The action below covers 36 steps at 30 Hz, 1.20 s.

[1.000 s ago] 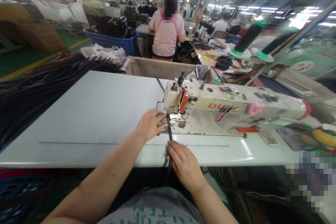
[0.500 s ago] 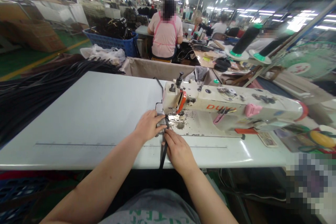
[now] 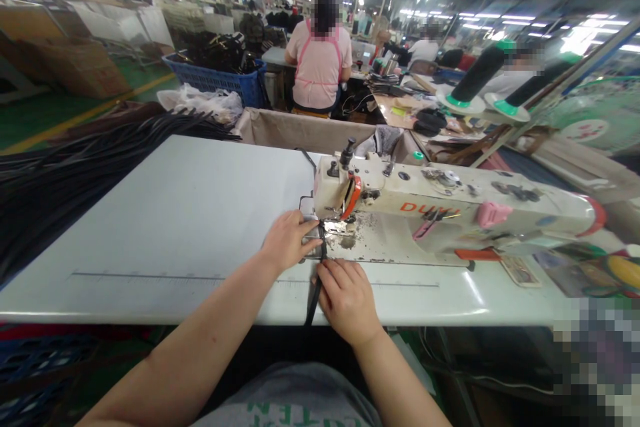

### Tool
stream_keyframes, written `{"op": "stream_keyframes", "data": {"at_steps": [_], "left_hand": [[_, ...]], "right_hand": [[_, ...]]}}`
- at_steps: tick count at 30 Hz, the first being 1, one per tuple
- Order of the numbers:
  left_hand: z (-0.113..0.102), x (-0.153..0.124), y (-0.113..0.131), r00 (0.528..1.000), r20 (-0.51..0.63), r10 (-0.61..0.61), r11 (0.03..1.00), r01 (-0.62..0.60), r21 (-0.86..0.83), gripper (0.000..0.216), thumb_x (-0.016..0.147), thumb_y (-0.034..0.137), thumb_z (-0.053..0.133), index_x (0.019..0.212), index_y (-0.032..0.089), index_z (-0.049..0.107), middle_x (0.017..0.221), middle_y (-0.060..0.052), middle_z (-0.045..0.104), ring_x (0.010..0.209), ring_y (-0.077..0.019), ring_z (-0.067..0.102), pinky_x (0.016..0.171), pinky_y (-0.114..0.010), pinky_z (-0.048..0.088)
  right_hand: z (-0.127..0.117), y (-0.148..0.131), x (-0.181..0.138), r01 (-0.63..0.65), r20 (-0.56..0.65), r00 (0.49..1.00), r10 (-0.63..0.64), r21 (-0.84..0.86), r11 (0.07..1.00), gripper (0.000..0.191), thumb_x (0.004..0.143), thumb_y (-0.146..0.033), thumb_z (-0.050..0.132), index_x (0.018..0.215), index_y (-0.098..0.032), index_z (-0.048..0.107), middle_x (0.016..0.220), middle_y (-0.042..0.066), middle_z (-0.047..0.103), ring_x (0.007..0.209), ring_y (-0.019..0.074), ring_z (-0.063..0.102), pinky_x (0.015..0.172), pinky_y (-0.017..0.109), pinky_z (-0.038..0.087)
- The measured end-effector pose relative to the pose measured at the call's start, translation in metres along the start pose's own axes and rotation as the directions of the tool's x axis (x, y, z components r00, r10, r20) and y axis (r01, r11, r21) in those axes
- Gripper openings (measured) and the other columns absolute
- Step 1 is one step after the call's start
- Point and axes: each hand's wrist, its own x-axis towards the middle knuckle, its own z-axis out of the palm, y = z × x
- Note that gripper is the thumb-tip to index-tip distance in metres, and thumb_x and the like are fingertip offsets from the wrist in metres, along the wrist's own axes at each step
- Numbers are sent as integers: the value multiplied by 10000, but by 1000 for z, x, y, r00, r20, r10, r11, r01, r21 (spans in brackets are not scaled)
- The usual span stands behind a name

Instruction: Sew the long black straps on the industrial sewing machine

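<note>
A narrow black strap [image 3: 312,303] runs from the table's front edge up under the needle area of a white sewing machine [image 3: 380,193]. Beside the presser foot, my left hand [image 3: 287,240] lies with thumb and forefinger spread, their tips touching the strap's left edge. Closer to me, my right hand [image 3: 347,293] has its fingers bent together over the strap, holding it against the tabletop. The thumb of that hand is mostly hidden. Behind the machine head, another length of black strap [image 3: 306,157] sticks out at the back.
The white tabletop [image 3: 200,213] carries a printed ruler line [image 3: 200,277]. A heap of long black straps [image 3: 100,160] lies along its left. Thread cones [image 3: 477,77] stand at the right. A co-worker [image 3: 320,67] sits ahead, beyond a fabric-lined bin [image 3: 310,130] and near a blue crate [image 3: 225,83].
My right hand has slid slightly toward me along the strap, away from the needle. My left hand stays beside the presser foot. The whole view has shifted a little.
</note>
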Motion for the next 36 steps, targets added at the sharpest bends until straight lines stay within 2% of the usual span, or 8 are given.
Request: {"op": "stream_keyframes", "data": {"at_steps": [6, 14, 18, 23, 30, 36], "left_hand": [[2, 0, -2, 1000, -2, 10, 1000, -10, 0, 471, 957, 522, 678, 1339, 249, 711, 1020, -98, 617, 1011, -289, 580, 933, -447, 501], [2, 1, -2, 1000, 12, -2, 1000, 2, 16, 484, 968, 520, 656, 1369, 251, 688, 1034, -103, 608, 1004, -293, 574, 927, -449, 503], [3, 1, -3, 1000, 14, -1, 1000, 1, 3, 483, 968, 521, 655, 1370, 254, 683, 1036, -97, 604, 1007, -286, 570, 927, -438, 501], [3, 1, -3, 1000, 1, -20, 1000, 20, -12, 458, 957, 498, 680, 1351, 266, 696, 1028, -93, 602, 1003, -284, 572, 923, -437, 503], [-1, 2, -2, 998, -40, -45, 997, 43, -71, 333, 960, 387, 695, 1247, 222, 734, 986, -82, 603, 988, -268, 587, 903, -411, 509], [0, 2, -3, 998, -25, -55, 994, 52, -101, 329, 934, 362, 733, 1236, 232, 741, 980, -74, 597, 986, -266, 592, 902, -413, 511]], "right_hand": [[-3, 3, -10, 50, 29, 998, -49, -24, 998, 423, 924, -35, 510, 1301, -115, 685, 1301, 159, 750, 1224, 329, 648, 1016, 503, 549], [-3, 6, -7, 7, 41, 999, -6, -15, 1000, 450, 948, 10, 463, 1320, -116, 683, 1339, 148, 742, 1285, 331, 639, 1012, 494, 571], [0, 7, -4, -18, 60, 998, 21, -39, 999, 402, 1002, -39, 482, 1343, -114, 682, 1350, 164, 734, 1313, 342, 628, 1035, 507, 572], [5, 10, 0, -46, 104, 993, 49, -27, 999, 365, 1057, -129, 513, 1393, -102, 655, 1504, 178, 628, 1471, 354, 505, 1116, 535, 543], [7, 14, 4, -56, 127, 991, 51, 37, 998, 396, 1066, -153, 534, 1452, -114, 614, 1517, 141, 626, 1472, 334, 510, 1142, 527, 539], [6, 16, 3, -69, 151, 987, 60, 53, 996, 418, 1062, -152, 541, 1476, -125, 597, 1547, 123, 601, 1490, 334, 486, 1161, 540, 522]]}}
